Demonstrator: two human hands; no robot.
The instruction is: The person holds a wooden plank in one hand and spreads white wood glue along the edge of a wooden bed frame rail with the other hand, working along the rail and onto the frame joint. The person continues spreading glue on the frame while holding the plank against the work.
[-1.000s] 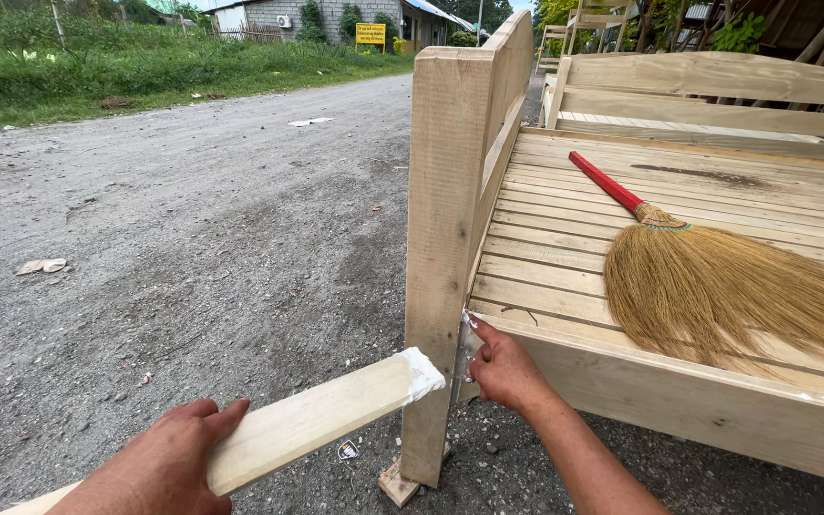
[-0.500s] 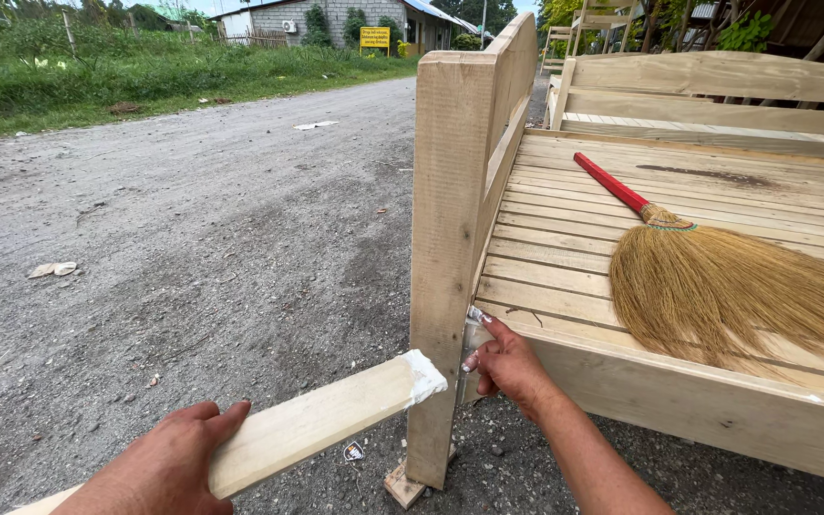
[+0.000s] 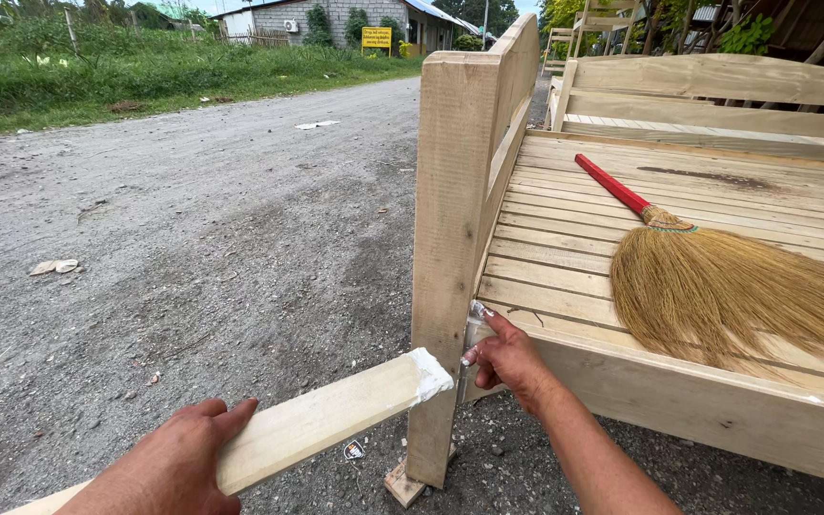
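Wooden bed frame [image 3: 679,286]: set on a gravel road [image 3: 193,248]; bare, unpainted slats, with 1 corner post [image 3: 450,238] standing close to the camera on a small wood block [image 3: 402,484].
Step in hand: filling, as judged; white putty is being pressed into the joint where the side rail [image 3: 698,401] meets the corner post.
Right hand [image 3: 505,360]: held against the joint at the post; fingers closed on a narrow putty knife [image 3: 470,334], its blade smeared white and laid along the seam.
Left hand [image 3: 178,464]: laid over a loose wooden strip [image 3: 326,420], fingers curled on its top edge and holding it level.
Wooden strip: its far end, just beside the post, carries a white dab of putty [image 3: 428,374]; it appears to serve as a palette.
Broom [image 3: 717,277]: lying on the slats, red handle pointing away, straw head towards the rail; apart from both hands.
Next move, as judged: the blade is to be drawn along the seam with steady pressure, and more putty is to be taken from the strip's end once the blade is bare.
Background: grass, a building and more wooden furniture are seen further off.
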